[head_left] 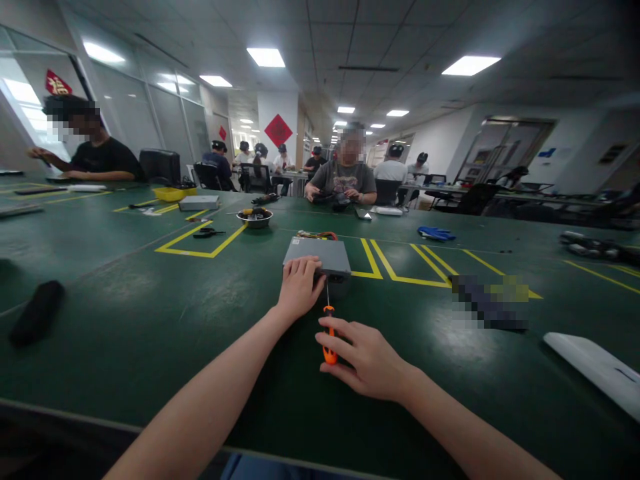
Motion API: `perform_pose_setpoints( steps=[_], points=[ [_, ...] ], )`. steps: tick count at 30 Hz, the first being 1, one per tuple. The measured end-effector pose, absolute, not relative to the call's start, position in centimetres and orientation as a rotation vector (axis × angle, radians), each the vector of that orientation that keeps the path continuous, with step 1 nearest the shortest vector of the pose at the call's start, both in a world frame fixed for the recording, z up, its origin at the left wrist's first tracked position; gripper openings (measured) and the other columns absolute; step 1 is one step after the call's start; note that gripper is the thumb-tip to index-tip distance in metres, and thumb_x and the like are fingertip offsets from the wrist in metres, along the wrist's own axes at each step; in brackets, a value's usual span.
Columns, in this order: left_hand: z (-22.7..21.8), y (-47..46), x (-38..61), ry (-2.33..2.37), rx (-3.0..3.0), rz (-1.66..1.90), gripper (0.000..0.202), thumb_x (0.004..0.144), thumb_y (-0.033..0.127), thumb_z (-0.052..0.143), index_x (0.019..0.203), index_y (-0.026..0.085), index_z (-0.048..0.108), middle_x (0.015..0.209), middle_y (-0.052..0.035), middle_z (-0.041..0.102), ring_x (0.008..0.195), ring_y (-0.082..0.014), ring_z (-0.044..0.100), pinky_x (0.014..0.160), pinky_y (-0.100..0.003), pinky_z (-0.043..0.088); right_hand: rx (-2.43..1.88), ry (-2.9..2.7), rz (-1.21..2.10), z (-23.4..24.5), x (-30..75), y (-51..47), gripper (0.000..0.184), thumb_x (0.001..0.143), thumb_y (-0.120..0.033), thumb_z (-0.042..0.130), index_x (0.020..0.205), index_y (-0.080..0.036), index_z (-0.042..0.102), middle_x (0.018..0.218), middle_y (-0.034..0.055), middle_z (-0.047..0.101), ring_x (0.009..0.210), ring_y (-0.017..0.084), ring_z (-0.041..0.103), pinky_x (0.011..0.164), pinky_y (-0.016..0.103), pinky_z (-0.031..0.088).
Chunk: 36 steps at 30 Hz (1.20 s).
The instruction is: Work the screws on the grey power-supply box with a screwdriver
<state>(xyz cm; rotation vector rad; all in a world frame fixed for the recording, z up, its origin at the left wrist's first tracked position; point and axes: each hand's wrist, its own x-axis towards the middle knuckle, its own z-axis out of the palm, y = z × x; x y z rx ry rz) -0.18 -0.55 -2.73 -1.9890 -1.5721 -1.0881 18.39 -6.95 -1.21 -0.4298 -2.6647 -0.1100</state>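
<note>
A flat grey metal electronics case (317, 257) lies on the green workbench (150, 320), with coloured wires (316, 235) showing behind it. My left hand (300, 288) rests on the case's near edge, fingers spread over its top. My right hand (363, 357) grips an orange-handled screwdriver (329, 337) just in front of the case. The thin shaft points up towards the case's front face. The shaft's tip sits close to the case, but my left hand partly hides that spot.
A steel bowl of parts (255, 217) and black-handled pliers (209, 233) lie to the left, with blue gloves (436, 233) to the right. A white panel (595, 373) and black cloth (37, 313) lie nearer. A co-worker (344, 180) sits across the bench.
</note>
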Motion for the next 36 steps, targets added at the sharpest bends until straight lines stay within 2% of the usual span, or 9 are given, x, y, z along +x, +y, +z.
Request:
perform_pose_setpoints(
  steps=[4,6,8,10,14,17,21,28,36],
  points=[
    [-2.7,-0.5,-0.2,-1.565,-2.000,-1.091,0.019,0.084,0.028,0.050,0.101,0.021,0.049,0.117,-0.0041,0.056,0.110,-0.0206,0.047,0.095,-0.038,0.029,-0.470,-2.564,-0.011,-1.4,18.4,-6.8,0.036,0.084,-0.045,0.051,0.105,-0.016,0.046,0.117,0.0152,0.055,0.092,0.022,0.060,0.074,0.035,0.051],
    [-2.7,-0.6,-0.3,-1.567,-2.000,-1.091,0.019,0.083,0.028,0.050,0.101,0.021,0.048,0.117,-0.0039,0.056,0.110,-0.0204,0.046,0.095,-0.038,0.029,-0.471,-2.591,0.043,-1.2,18.5,-6.9,0.041,0.082,-0.045,0.053,0.109,-0.015,0.044,0.119,0.0156,0.053,0.102,0.024,0.056,0.079,0.036,0.050],
    [-2.7,-0.6,-0.3,-1.566,-2.000,-1.093,0.019,0.083,0.028,0.050,0.101,0.021,0.048,0.117,-0.0039,0.056,0.110,-0.0204,0.046,0.095,-0.038,0.029,-0.450,-2.647,0.017,-1.0,18.6,-7.0,0.039,0.086,-0.036,0.048,0.118,-0.016,0.041,0.124,0.0151,0.049,0.105,0.022,0.055,0.080,0.034,0.049],
    [-2.6,-0.6,-0.3,-1.567,-2.001,-1.097,0.020,0.083,0.028,0.050,0.101,0.021,0.048,0.117,-0.0042,0.056,0.111,-0.0203,0.046,0.095,-0.038,0.029,-0.427,-2.660,-0.074,-1.0,18.5,-7.0,0.035,0.088,-0.035,0.045,0.119,-0.018,0.044,0.123,0.0143,0.050,0.098,0.021,0.058,0.076,0.034,0.049],
    [-2.6,-0.6,-0.2,-1.569,-2.006,-1.094,0.020,0.083,0.028,0.050,0.101,0.021,0.049,0.117,-0.0045,0.056,0.110,-0.0205,0.046,0.095,-0.038,0.029,-0.438,-2.544,-0.096,-1.4,18.1,-6.7,0.036,0.084,-0.047,0.050,0.104,-0.016,0.048,0.113,0.0141,0.057,0.084,0.021,0.062,0.069,0.033,0.051],
    [-2.7,-0.5,-0.2,-1.574,-2.006,-1.100,0.020,0.083,0.028,0.051,0.101,0.021,0.049,0.117,-0.0046,0.056,0.110,-0.0207,0.046,0.095,-0.038,0.029,-0.480,-2.514,0.015,-1.5,18.3,-6.7,0.039,0.082,-0.048,0.052,0.103,-0.016,0.045,0.114,0.0152,0.055,0.095,0.022,0.059,0.074,0.034,0.051],
    [-2.7,-0.5,-0.3,-1.570,-2.011,-1.103,0.021,0.082,0.028,0.051,0.102,0.021,0.048,0.117,-0.0042,0.056,0.110,-0.0207,0.046,0.095,-0.038,0.029,-0.464,-2.626,0.017,-1.1,18.5,-7.0,0.039,0.086,-0.036,0.048,0.118,-0.017,0.041,0.121,0.0152,0.049,0.100,0.022,0.057,0.077,0.034,0.050],
    [-2.7,-0.5,-0.2,-1.571,-2.006,-1.085,0.022,0.082,0.028,0.052,0.102,0.021,0.048,0.117,-0.0046,0.056,0.110,-0.0217,0.046,0.095,-0.039,0.028,-0.429,-2.546,0.009,-1.6,18.1,-6.9,0.039,0.084,-0.046,0.050,0.107,-0.016,0.045,0.117,0.0151,0.055,0.097,0.022,0.060,0.076,0.033,0.051],
    [-2.7,-0.6,-0.2,-1.569,-2.014,-1.097,0.020,0.083,0.027,0.049,0.102,0.021,0.048,0.117,-0.0047,0.055,0.110,-0.0213,0.046,0.095,-0.039,0.029,-0.294,-2.357,-0.151,-0.8,20.6,-6.6,0.025,0.078,-0.028,0.054,0.099,-0.016,0.047,0.097,0.0118,0.064,0.075,0.017,0.064,0.061,0.028,0.051]
  ],
)
